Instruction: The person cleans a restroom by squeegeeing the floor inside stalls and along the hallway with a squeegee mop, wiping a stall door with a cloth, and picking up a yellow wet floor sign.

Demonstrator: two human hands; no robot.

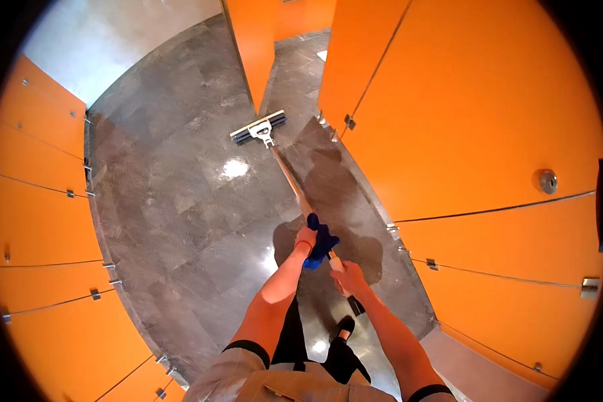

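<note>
Nearest, the right hand has its fingers closed around the mop handle, close to its dark end. Farther along, the left hand is also closed at the handle, together with a blue cloth; how tight its fingers are, I cannot tell. Beyond both hands, the mop head is on the grey floor, just beside the lower tip of an orange panel.

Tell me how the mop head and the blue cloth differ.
The mop head is straight-edged; the blue cloth is bunched up. The mop head is at the handle's far end, while the cloth is at the left hand. Both are along the same handle.
</note>
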